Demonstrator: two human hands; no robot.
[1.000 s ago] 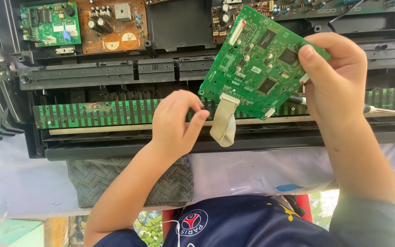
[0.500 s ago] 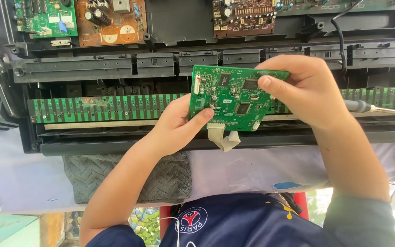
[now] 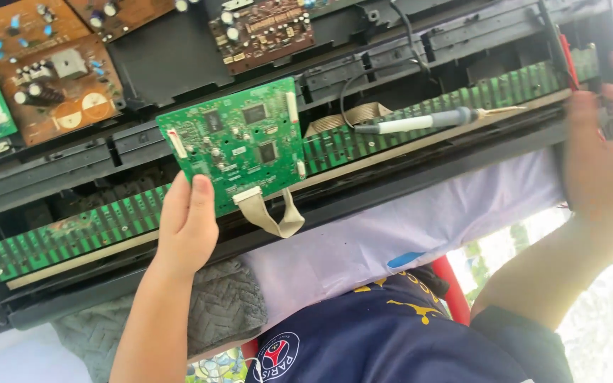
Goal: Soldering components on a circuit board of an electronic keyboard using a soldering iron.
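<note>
From the head view: left hand up at the near edge of the opened black chassis, thumb and fingers pinched on the lower left corner of the small green circuit board, holding it tilted above the long green strip board that runs along the chassis's near edge. Short grey ribbon cable hanging in a loop from the board's bottom edge, loose end free, just above the near rim. Right hand out at the right end of the chassis, fingers spread wide and blurred, nothing visibly gripped; whether touching the frame there, cannot tell. Soldering iron lying across the strip board toward the right, tip pointing to the right end, well apart from both hands. Brown circuit boards seated at the far left corner, another at the far edge near the middle. Best handled, as a judgement: grip kept on the bare edge only, away from chips and solder joints; board kept level enough that the ribbon neither kinks nor snags on the rim; second hand brought in to support the opposite edge, since a one-corner pinch looks unsteady; iron tip kept clear of sleeve, ribbon and the pale cloth draped below the chassis.
</note>
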